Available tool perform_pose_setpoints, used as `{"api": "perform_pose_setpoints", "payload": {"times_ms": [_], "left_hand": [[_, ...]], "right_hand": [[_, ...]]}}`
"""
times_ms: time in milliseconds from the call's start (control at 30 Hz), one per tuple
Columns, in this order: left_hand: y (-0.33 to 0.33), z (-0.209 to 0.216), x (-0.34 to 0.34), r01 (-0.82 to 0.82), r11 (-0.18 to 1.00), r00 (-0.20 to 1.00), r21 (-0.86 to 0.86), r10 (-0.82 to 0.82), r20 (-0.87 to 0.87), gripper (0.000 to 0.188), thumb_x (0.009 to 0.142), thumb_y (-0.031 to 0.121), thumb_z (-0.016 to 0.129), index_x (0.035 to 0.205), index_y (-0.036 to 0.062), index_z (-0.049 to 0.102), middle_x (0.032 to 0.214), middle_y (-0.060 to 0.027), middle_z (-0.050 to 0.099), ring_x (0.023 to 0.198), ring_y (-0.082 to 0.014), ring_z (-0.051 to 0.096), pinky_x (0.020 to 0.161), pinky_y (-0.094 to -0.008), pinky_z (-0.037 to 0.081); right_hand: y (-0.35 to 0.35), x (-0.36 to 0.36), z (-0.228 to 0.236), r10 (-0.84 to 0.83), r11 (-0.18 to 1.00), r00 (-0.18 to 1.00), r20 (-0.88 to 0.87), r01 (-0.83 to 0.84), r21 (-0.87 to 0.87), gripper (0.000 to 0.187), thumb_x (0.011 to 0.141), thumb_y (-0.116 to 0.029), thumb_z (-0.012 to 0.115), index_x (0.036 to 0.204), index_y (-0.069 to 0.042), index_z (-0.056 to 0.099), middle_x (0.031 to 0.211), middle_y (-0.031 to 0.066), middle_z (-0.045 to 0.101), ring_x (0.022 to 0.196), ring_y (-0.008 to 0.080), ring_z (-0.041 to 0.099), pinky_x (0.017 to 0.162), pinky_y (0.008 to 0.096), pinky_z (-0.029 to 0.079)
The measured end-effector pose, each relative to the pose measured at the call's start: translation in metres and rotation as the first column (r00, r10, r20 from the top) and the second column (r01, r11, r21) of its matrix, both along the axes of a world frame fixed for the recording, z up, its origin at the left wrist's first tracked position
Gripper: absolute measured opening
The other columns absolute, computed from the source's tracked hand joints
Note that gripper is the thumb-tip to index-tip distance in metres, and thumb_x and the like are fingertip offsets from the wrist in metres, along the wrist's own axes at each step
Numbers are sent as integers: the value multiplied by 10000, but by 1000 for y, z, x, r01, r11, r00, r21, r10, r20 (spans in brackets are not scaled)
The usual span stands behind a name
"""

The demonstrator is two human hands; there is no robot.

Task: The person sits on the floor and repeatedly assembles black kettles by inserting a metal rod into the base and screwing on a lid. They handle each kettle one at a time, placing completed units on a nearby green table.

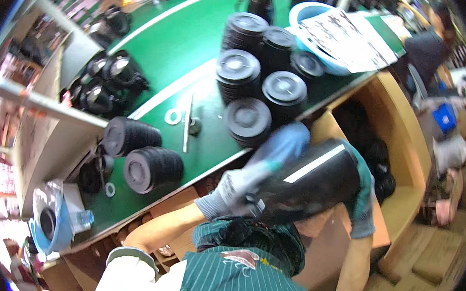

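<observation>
A glossy black cylindrical container (310,189) lies tilted in front of my body, between my two gloved hands. A straight white strip, perhaps a reflection, runs along its upper side. My left hand (240,185), in a grey-blue glove smeared by motion, grips its left end. My right hand (362,186), in a green glove with a grey cuff, wraps round its right end, with some fingers hidden behind it. Just beyond the container, stacks of round black lids or discs (248,119) stand on the green table (203,165).
An open cardboard box (408,129) with dark items inside stands to the right. Two stacks of black discs (155,169) lie sideways at left, near white rings (173,117) and black jugs (119,73). A blue basin (307,12) sits far back. Another person (430,46) works at far right.
</observation>
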State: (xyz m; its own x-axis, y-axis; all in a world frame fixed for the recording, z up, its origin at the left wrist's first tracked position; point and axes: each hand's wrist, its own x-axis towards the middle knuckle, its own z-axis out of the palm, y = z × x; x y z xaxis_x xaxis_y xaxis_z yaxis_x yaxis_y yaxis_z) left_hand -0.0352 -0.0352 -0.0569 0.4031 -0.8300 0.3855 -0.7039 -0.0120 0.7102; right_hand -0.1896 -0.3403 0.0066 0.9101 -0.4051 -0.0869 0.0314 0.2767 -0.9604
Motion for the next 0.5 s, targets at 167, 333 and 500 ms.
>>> {"api": "perform_pose_setpoints", "payload": {"times_ms": [167, 333, 500], "left_hand": [[50, 4, 15, -443, 884, 890, 150, 414, 193, 753, 807, 357, 811, 1445, 49, 555, 1481, -248, 521, 1338, -411, 542, 1132, -506, 430], [45, -37, 96, -841, 195, 448, 504, 772, 450, 860, 909, 460, 687, 1541, -10, 343, 1505, -291, 414, 1373, -446, 465, 1092, -516, 445], [51, -80, 132, -758, 62, 321, 650, 902, 289, 853, 904, 392, 697, 1566, 47, 284, 1451, -240, 453, 1138, -361, 679, 808, -525, 590]], "right_hand": [[2, 7, 14, 210, 849, 971, -110, -237, -472, 821, 685, -410, 899, 1315, 60, 661, 1360, 183, 649, 1280, 288, 606, 1138, 427, 436], [47, 24, -5, 428, 445, 902, -54, -262, -856, 846, 544, -307, 964, 1276, 9, 681, 1349, 205, 643, 1299, 380, 597, 1118, 490, 466], [39, 38, -28, 418, 718, 908, 25, -313, -621, 983, 562, -272, 967, 1421, -3, 574, 1417, 191, 605, 1318, 376, 582, 1128, 480, 461]]}}
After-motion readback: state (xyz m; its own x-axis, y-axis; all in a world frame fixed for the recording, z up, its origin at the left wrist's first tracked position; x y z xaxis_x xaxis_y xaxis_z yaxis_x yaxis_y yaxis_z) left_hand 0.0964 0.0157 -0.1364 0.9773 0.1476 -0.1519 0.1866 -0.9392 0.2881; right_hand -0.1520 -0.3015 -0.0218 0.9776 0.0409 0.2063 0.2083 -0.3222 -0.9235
